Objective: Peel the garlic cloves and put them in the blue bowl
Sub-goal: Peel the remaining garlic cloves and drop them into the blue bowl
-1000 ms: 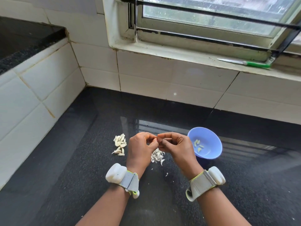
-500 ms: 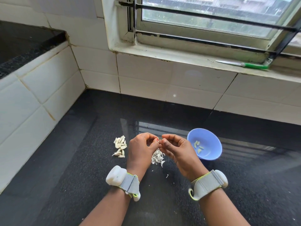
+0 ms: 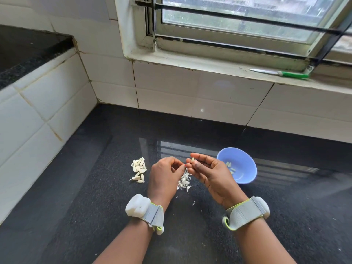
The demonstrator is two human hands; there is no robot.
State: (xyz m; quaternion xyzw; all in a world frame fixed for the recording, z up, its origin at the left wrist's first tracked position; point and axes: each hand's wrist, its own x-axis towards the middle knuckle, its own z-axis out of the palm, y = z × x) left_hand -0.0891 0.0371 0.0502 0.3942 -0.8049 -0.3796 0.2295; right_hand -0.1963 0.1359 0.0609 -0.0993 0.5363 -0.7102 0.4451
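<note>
My right hand [image 3: 211, 174] pinches a small pale garlic clove [image 3: 192, 159] between thumb and forefinger, above the black counter. My left hand [image 3: 163, 176] is curled beside it, its fingertips touching the right fingertips; whether it holds a bit of skin I cannot tell. A pile of unpeeled garlic cloves [image 3: 139, 168] lies to the left of my left hand. Below the fingertips sits a heap of white garlic skins [image 3: 184, 181]. The blue bowl [image 3: 244, 168] stands just right of my right hand, with a few peeled cloves [image 3: 230, 167] inside.
The black granite counter [image 3: 95, 197] runs to a white tiled wall on the left and at the back. A green-handled knife [image 3: 280, 73] lies on the window sill at the upper right. A raised dark ledge [image 3: 22, 52] sits at the far left.
My right hand has opened out and turned palm-up, and the clove now shows at its fingertips. The hands have parted slightly; the camera has tilted a little.
</note>
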